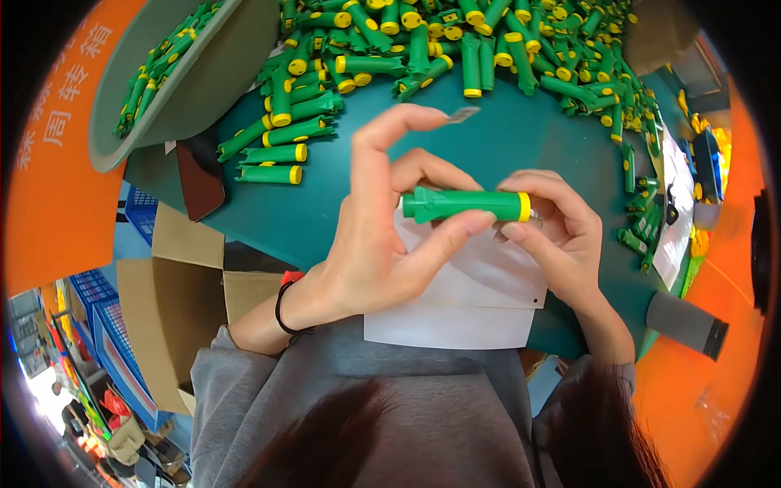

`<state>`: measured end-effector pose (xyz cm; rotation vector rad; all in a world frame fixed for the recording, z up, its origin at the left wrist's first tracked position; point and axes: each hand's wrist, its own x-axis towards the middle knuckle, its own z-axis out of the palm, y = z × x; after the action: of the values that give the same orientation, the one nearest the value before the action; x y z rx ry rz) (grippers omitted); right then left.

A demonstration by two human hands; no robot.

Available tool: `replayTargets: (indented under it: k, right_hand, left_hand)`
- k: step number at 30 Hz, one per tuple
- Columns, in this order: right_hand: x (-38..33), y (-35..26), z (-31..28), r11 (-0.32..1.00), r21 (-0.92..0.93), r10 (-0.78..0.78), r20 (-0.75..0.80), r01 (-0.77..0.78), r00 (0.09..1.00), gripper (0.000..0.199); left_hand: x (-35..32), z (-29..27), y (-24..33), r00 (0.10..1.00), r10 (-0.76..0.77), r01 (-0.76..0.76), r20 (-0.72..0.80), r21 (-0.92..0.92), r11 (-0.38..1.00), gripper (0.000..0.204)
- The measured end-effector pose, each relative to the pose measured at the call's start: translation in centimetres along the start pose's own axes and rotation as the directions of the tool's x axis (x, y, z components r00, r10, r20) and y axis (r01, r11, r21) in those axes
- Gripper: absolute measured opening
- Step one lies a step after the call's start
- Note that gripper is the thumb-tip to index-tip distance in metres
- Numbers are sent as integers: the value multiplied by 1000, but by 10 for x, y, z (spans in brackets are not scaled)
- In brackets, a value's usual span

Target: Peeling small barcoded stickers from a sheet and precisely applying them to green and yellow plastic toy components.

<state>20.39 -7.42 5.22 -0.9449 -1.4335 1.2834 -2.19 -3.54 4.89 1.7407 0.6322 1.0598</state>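
In front of my chest, a green plastic tube with a yellow end cap (468,206) lies level between my hands. My left hand (378,236) has its thumb and fingers closed on the tube's body. Its index finger is raised, with a small silvery flat piece (463,115) at the tip. At the yellow end, my right hand (561,232) pinches the tube with thumb and index finger. A small silvery bit shows just beyond the cap there, too small to name. White paper sheets (455,325) lie beneath the hands.
Many similar green tubes (472,65) are heaped across the back of the green table (325,215). A grey-green basin (175,114) holds more at the far left, beside a dark flat object (201,180). An open cardboard box (183,305) stands left; a grey cylinder (687,324) sits right.
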Motion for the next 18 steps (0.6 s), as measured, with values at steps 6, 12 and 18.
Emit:
replayTargets:
  k: [6,12,18]
  right_hand:
    - [-3,2,5,997,73,-18,-2,19,1000,40]
    - [-3,4,7,999,-10,-40,-10,40,999,39]
    - [-4,3,7,994,-97,-40,7,41,999,38]
  left_hand:
    - [14,-19,20,984,95,-52,-152,265,963,18]
    - [18,-16,23,988,-130,121,80,110,987,11]
    - [21,-19,21,973,-192,176,131,123,977,7]
